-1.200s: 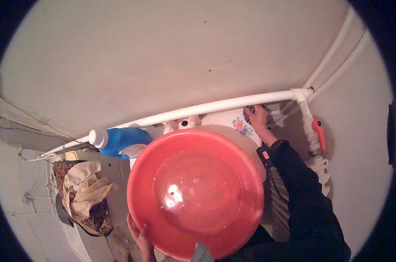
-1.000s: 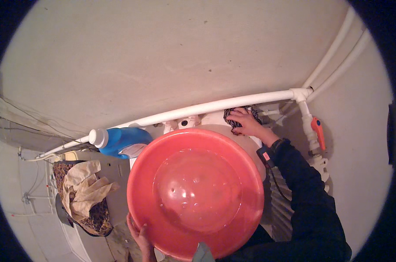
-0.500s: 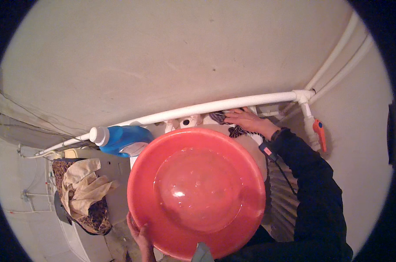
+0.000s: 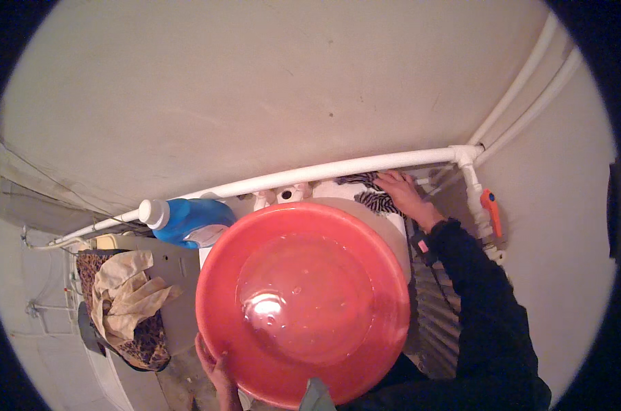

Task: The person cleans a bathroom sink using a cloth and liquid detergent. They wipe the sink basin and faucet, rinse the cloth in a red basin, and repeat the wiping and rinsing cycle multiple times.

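Basin [image 4: 218,301], left fingers [image 4: 202,348] gripping rim [image 4: 199,288], right fingers [image 4: 388,181] extended on striped cloth [image 4: 376,202] beyond edge

- Your bare right hand [image 4: 406,196] has drawn back rightward.
- The black-and-white striped cloth [image 4: 376,203], earlier bunched beneath your fingers, now spreads left of them, where printed flowers showed.

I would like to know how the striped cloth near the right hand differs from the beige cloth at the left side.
The striped cloth has dark and light stripes, while the beige cloth looks plain. The right hand touches the striped cloth; neither hand touches the beige cloth, which lies on a leopard-patterned item. Both look soft and rumpled.
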